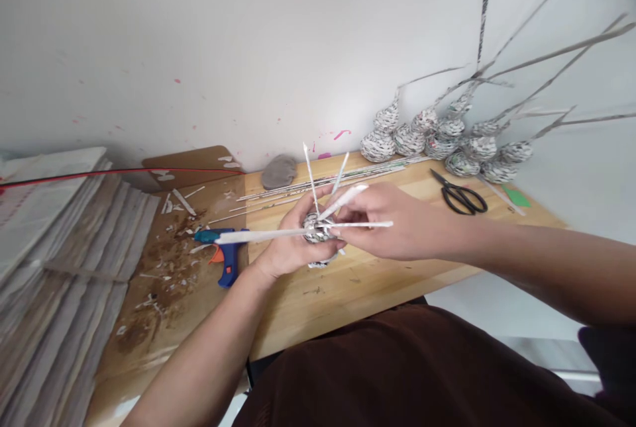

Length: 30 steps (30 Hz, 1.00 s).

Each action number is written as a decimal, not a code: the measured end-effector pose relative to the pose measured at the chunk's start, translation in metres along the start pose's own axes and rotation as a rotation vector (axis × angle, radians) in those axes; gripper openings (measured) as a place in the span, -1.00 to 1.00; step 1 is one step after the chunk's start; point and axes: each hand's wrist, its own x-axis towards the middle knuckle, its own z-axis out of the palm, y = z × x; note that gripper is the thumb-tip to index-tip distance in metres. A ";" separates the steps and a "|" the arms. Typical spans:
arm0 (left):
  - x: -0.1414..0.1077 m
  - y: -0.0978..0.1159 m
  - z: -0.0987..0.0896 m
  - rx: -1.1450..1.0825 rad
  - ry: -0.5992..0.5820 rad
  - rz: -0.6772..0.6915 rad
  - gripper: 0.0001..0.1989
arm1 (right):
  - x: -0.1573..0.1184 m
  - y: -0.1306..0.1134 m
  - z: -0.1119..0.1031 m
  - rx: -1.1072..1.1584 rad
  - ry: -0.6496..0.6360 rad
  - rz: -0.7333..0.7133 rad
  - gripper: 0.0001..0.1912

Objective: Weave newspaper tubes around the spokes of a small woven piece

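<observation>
In the middle of the head view is a small gourd shape woven from rolled newspaper (318, 227), with several paper strips sticking out of its top. My left hand (291, 241) is wrapped round its body from the left. One long flattened strip (263, 236) points left across that hand. My right hand (375, 222) comes in from the right, its fingers closed at the top of the weave on a paper strip (368, 224). Two more strips stand up behind, beyond the fingers. The gourd's lower bulge shows below my left hand; my fingers hide part of the weave.
Finished-looking woven gourds (442, 142) with long stems line the wall at the right. Black scissors (464, 199) lie before them. Rolled paper sticks (278, 198) and a grey lump (279, 171) lie behind my hands. A blue glue gun (228, 261) and stacked newspapers (69, 281) are at left.
</observation>
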 end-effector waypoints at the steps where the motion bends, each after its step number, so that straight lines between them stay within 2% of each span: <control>1: 0.000 0.000 0.000 0.002 -0.004 0.007 -0.21 | -0.001 0.000 0.003 -0.026 0.015 0.000 -0.83; 3: 0.000 0.001 0.001 0.019 -0.005 0.021 -0.22 | -0.003 -0.001 0.006 -0.113 0.062 -0.020 -0.81; 7: 0.000 0.000 0.004 0.106 0.059 0.004 -0.22 | -0.003 -0.003 0.002 -0.187 0.052 0.008 -0.82; 12: -0.001 -0.008 0.005 0.209 0.121 0.061 -0.23 | 0.005 0.003 -0.005 -0.173 -0.046 0.070 -0.81; 16: -0.001 -0.005 0.006 0.298 0.157 0.081 -0.26 | 0.012 0.014 -0.008 -0.183 -0.136 0.030 -0.89; 23: -0.001 0.001 0.006 0.370 0.159 0.106 -0.32 | 0.014 0.015 -0.006 -0.184 -0.140 0.061 -0.84; 27: -0.001 -0.005 0.004 0.314 0.156 0.076 -0.26 | 0.016 0.025 -0.006 0.016 -0.189 0.018 -0.88; 30: -0.001 -0.009 0.005 0.243 0.169 0.039 -0.23 | 0.018 0.037 -0.006 0.310 -0.292 0.109 -0.87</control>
